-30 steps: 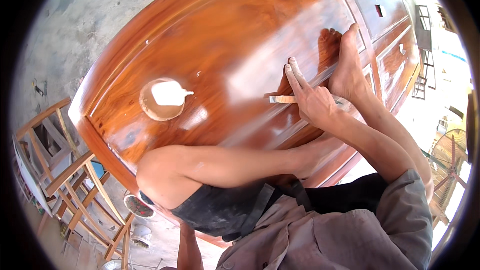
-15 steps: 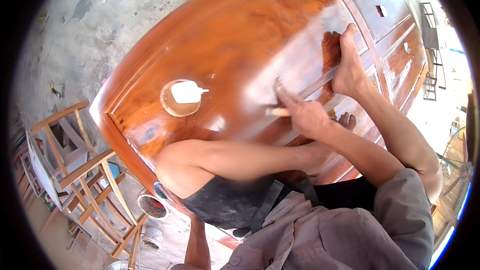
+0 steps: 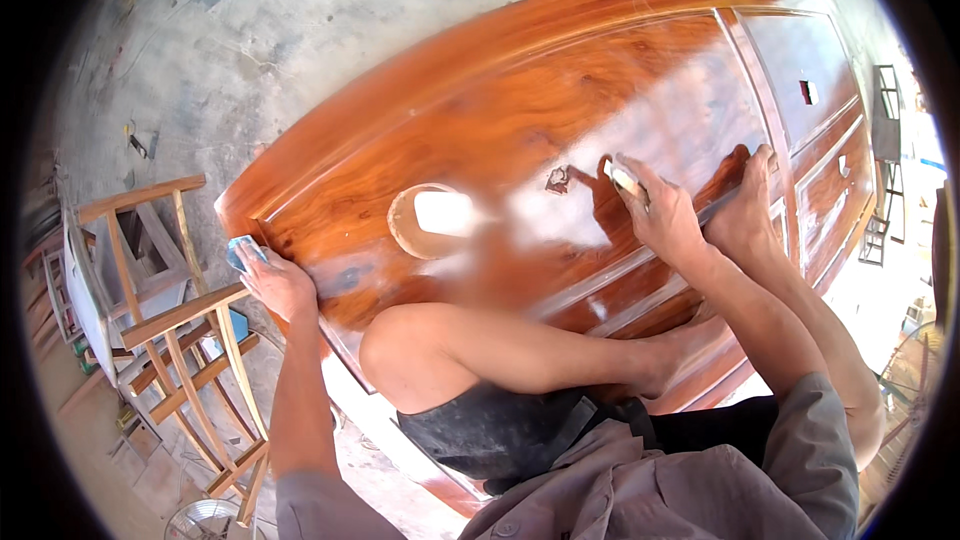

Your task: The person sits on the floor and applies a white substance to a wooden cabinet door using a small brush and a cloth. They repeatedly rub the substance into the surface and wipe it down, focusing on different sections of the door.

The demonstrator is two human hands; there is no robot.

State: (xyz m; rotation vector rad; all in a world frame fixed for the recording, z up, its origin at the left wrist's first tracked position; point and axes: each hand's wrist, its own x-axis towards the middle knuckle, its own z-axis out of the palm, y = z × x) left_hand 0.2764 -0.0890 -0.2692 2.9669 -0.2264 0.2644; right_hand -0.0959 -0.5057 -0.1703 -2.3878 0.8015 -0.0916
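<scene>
I sit on a glossy reddish-brown wooden panel [image 3: 560,90] with raised frame strips. My left hand [image 3: 278,282] is at the panel's left corner, fingers closed over a small blue pad [image 3: 243,252] against the edge. My right hand [image 3: 662,210] is above the panel's middle, closed around a short tool with a pale handle [image 3: 624,180]; its working end cannot be made out. Just left of that hand, a small rough brown patch [image 3: 557,180] shows on the surface. Between my hands a round tan bowl [image 3: 402,223] holds something white and overexposed.
My bent leg [image 3: 520,345] and bare foot [image 3: 745,205] rest on the panel. Unfinished wooden chair frames [image 3: 185,315] stand at the left by the panel's corner. Grey concrete floor [image 3: 300,60] lies beyond. A rectangular cutout [image 3: 808,92] pierces the panel's far right section.
My left hand has come up from beside my knee to the panel's corner with the blue pad. My right hand has moved right and lifted the tool. The view has shifted.
</scene>
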